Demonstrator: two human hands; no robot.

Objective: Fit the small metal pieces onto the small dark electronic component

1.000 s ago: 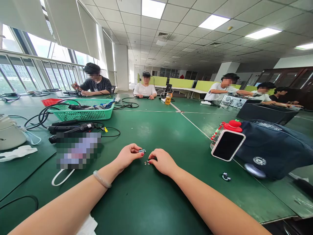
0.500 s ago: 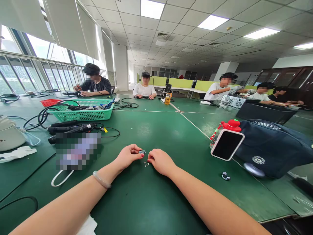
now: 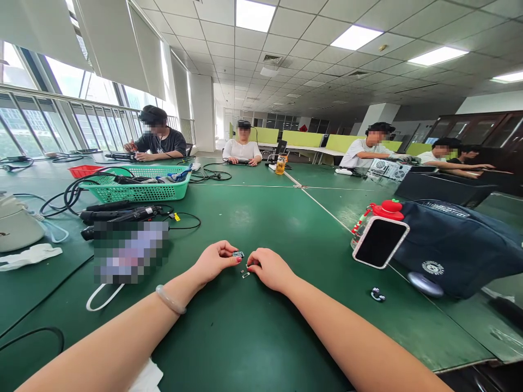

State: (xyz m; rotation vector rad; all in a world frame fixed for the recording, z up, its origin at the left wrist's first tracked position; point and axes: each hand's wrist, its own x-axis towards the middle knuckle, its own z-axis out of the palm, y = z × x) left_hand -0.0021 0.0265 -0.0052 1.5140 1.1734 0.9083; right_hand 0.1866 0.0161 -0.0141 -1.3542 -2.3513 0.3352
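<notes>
My left hand pinches a small circuit board between thumb and fingers, a little above the table. Close by on the right, my right hand has its thumb and forefinger pressed together; a tiny light bit seems to show at the tips, too small to name. Between the two hands, a small pale rectangular frame-like piece lies on the green tabletop. Another tiny piece lies just above it. A pale bangle rings my left wrist.
To the left are a blurred-out purple item, black handheld devices and a green basket with cables. A phone, a dark bag and small earbuds are on the right. Several people sit around the table.
My hands have barely moved; the right fingertips have shifted slightly, and a tiny light bit now shows there. At the far right, co-workers' arms have moved lower.
</notes>
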